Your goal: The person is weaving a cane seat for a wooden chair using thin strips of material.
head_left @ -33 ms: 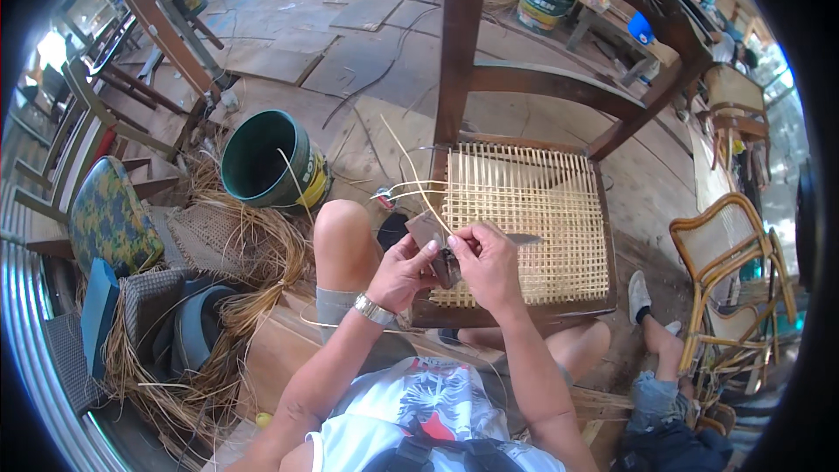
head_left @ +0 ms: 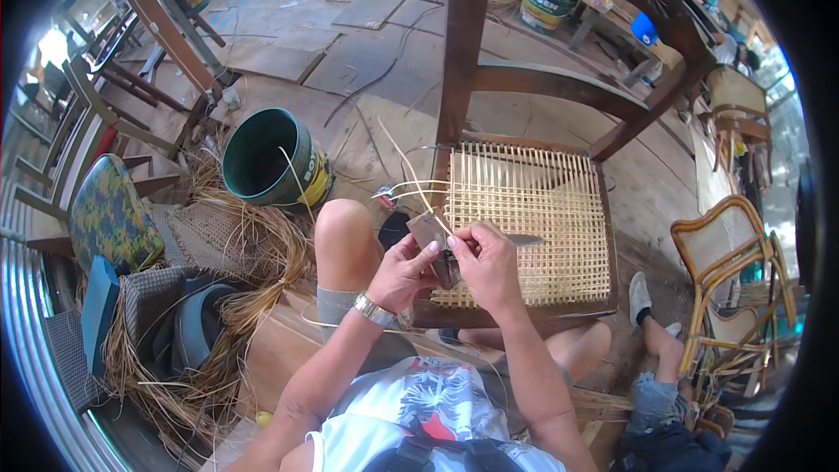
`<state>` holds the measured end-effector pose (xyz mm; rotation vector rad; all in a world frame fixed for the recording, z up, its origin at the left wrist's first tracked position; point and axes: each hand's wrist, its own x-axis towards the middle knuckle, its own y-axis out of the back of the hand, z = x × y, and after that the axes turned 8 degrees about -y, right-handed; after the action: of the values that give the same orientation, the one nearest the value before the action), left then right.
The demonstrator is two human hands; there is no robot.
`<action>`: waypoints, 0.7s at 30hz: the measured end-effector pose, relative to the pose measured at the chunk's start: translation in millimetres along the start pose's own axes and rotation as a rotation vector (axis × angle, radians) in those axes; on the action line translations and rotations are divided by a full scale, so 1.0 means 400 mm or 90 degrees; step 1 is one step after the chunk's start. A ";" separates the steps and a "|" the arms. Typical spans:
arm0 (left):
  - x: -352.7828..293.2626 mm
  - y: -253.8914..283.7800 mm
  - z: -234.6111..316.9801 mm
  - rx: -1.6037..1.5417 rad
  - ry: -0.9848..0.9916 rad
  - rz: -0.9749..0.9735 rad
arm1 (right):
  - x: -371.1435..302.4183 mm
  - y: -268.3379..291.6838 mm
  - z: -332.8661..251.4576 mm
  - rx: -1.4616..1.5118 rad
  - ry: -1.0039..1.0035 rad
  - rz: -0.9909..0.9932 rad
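My left hand [head_left: 404, 273] is closed on a flat, dark brown piece [head_left: 426, 229], like leather or wood, above the seat's near left corner. Beside it, my right hand [head_left: 486, 264] pinches a pale cane strand [head_left: 404, 156] against that piece. The strand's free end curves up and away to the left. A pointed knife blade [head_left: 526, 240] sticks out to the right from behind my right hand; its handle is hidden. Below both hands lies a wooden chair's woven cane seat [head_left: 542, 210], its open lattice filling the frame. More loose strands [head_left: 406, 185] stick out from its left edge.
A green bucket [head_left: 266, 157] with a strand in it stands left of my knee. Bundled cane fibres [head_left: 284, 249] and a camouflage-patterned cushion [head_left: 114, 214] lie farther left. At right are a rattan chair [head_left: 721, 253] and another person's leg [head_left: 664, 345]. A second bucket [head_left: 546, 7] stands behind.
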<state>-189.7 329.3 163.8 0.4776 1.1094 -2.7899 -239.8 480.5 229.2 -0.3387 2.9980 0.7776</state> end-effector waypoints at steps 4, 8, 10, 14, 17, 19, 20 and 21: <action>-0.002 0.019 0.004 -0.015 0.044 -0.007 | 0.013 -0.026 0.006 -0.008 0.091 0.084; -0.002 0.019 0.008 -0.017 0.050 -0.013 | 0.018 -0.019 0.000 -0.076 0.106 0.054; -0.002 0.018 0.007 -0.019 0.048 -0.028 | 0.017 -0.014 -0.005 -0.111 0.110 0.044; -0.002 0.019 0.000 -0.004 0.039 -0.010 | 0.002 -0.001 -0.013 -0.226 0.135 -0.005; 0.007 0.016 -0.004 -0.013 0.044 0.006 | -0.003 0.010 -0.017 -0.240 0.163 -0.080; 0.017 0.009 -0.005 0.006 0.044 0.032 | -0.002 0.019 -0.020 -0.211 0.193 -0.106; 0.022 0.003 -0.006 0.013 0.030 0.029 | -0.001 0.024 -0.022 -0.202 0.181 -0.118; 0.026 -0.002 -0.006 0.001 -0.004 0.022 | 0.000 0.029 -0.023 -0.193 0.155 -0.131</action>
<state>-199.3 331.8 159.4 0.4823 1.0876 -2.7610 -242.2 485.9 242.9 -0.7909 2.9844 1.2516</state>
